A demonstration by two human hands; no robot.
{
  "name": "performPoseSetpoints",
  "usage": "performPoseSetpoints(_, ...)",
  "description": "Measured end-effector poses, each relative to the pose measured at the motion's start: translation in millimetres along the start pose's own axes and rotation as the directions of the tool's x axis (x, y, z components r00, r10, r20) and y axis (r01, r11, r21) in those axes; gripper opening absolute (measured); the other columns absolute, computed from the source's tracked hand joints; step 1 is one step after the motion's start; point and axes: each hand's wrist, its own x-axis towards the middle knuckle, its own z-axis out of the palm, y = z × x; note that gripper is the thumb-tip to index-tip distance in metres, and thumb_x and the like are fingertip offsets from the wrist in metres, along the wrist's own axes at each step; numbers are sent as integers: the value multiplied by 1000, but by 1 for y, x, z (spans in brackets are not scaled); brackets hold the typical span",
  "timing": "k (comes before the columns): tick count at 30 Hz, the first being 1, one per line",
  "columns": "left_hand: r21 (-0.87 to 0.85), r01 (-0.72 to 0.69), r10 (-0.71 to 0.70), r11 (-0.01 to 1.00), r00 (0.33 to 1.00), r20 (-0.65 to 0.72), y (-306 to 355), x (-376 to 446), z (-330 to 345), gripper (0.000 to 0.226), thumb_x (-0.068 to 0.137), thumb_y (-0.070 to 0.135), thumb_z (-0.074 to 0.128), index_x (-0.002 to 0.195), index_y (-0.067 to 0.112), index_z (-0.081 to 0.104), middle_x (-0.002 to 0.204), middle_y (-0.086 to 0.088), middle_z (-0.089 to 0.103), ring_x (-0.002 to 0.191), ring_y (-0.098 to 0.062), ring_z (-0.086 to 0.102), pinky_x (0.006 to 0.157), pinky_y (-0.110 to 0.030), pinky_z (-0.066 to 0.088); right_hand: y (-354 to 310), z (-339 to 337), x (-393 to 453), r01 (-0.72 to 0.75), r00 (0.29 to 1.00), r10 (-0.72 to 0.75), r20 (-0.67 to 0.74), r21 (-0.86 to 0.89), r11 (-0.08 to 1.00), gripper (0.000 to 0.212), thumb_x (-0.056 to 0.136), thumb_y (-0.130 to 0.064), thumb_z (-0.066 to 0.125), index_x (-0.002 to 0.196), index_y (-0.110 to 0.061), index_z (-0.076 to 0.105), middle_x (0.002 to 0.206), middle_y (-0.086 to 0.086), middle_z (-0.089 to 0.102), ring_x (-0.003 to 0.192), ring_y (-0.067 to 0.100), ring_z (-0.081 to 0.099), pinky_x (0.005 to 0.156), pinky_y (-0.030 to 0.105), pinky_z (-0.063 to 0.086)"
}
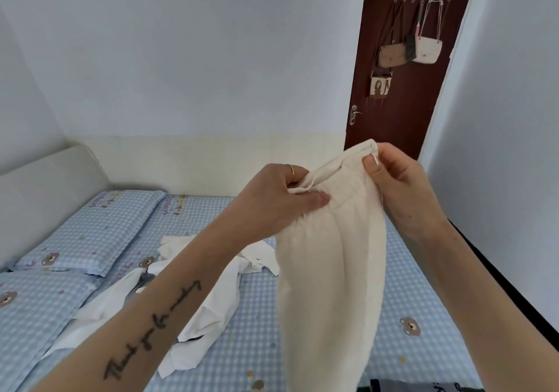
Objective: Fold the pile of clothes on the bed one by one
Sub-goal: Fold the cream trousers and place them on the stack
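Both hands hold the cream trousers (329, 270) up by the waistband over the bed (408, 294): left hand (284, 195) and right hand (399, 186) each pinching it. White clothes (211, 301) still lie unfolded below. Next, probably, lay the trousers flat and fold

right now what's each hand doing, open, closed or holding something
Left hand: closed, pinching the waistband of the cream trousers.
Right hand: closed, gripping the other end of the same waistband, holding the trousers up above the bed.
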Motion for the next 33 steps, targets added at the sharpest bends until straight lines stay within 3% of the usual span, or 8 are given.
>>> performPoseSetpoints(3,-158,57,-67,986,996,-54,-3,-14,-5,14,78,29,74,82,15,71,77,-2,73,64,-9,65,60,-24,51,-10,12,12,61,998,-59,25,-75,995,22,96,-27,52,101,-10,65,96,22,62,82,19,54,76,38,44)
performPoseSetpoints(5,-246,83,-108,966,990,-89,-14,-29,-14,20,76,32,76,86,15,72,85,-9,73,72,-18,69,68,-32,55,-17,34,20,121,991,-113,76,-103,987,21,97,-26,52,97,-11,66,86,11,62,77,11,53,73,27,44)
performPoseSetpoints(7,-342,107,-153,934,982,-112,-34,-49,-30,27,72,36,74,90,16,73,88,-10,74,79,-23,71,72,-34,56,-20,65,27,157,977,-139,165,-107,982,24,97,-28,51,91,-10,65,74,5,54,67,4,45,63,17,37)
performPoseSetpoints(11,-490,232,-327,840,938,-117,-104,-98,-63,38,68,41,76,95,15,73,93,-13,74,83,-30,71,72,-36,57,3,152,28,125,914,-62,402,-134,983,24,97,-31,52,76,-24,61,62,-13,48,57,1,38,57,16,30)
performPoseSetpoints(15,-546,406,-563,733,812,-152,-201,-152,-77,36,69,34,78,91,7,73,93,-22,71,82,-34,67,79,-45,53,68,254,-5,54,806,73,588,-195,979,33,97,-28,51,66,-20,53,56,-13,43,54,1,38,56,16,31)
performPoseSetpoints(23,-538,677,-838,502,535,-109,-388,-255,-83,12,85,15,69,79,5,70,71,-9,71,65,-21,67,57,-28,52,211,427,-114,-194,536,384,752,-333,923,28,98,-26,50,74,-14,59,64,0,55,60,4,42,61,22,33)
performPoseSetpoints(28,-523,746,-904,412,406,-134,-496,-303,-108,9,85,14,67,77,15,70,65,1,71,58,-11,67,51,-19,48,273,540,-163,-274,467,457,757,-367,889,28,97,-27,51,69,-28,55,59,-13,50,59,-2,47,60,18,34)
performPoseSetpoints(33,-425,837,-939,344,292,-185,-614,-350,-141,17,86,16,65,73,6,64,57,1,63,51,-8,58,52,-21,43,336,663,-207,-272,401,486,776,-406,872,23,96,-28,50,89,-12,66,87,3,66,81,16,58,75,30,40)
